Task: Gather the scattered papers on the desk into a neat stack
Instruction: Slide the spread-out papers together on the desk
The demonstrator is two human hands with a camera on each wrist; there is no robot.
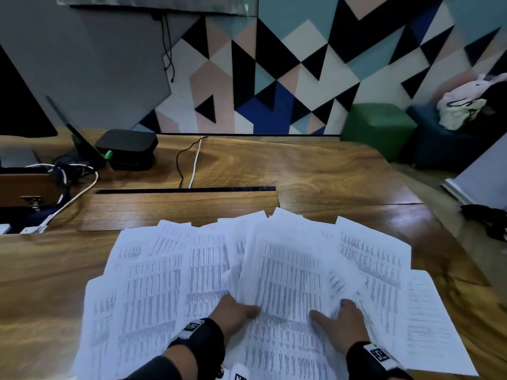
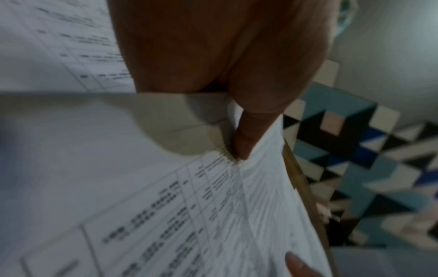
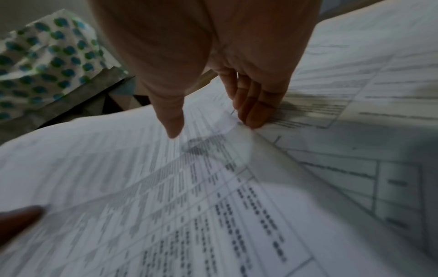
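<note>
fanned white papers (image 1: 288, 270) with blurred printed tables

The head view looks forward and down over the surface (image 1: 315, 171) toward its far edge and the patterned wall (image 1: 301, 64). Both wrist views sit very close above the papers (image 1: 288, 270), which all three views share.

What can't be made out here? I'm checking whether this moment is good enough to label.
- Print on the papers: blurred in all three views, unreadable.
- Left hand fingers: in the head view they slip under a sheet; only the thumb shows clearly at the left wrist.
- Number of sheets: overlaps hide it.
- Near edge of the papers: cut off by the head view's bottom edge and the wrists.
- Right hand grip: fingertips meet a sheet's edge; blur hides whether they pinch it.
</note>
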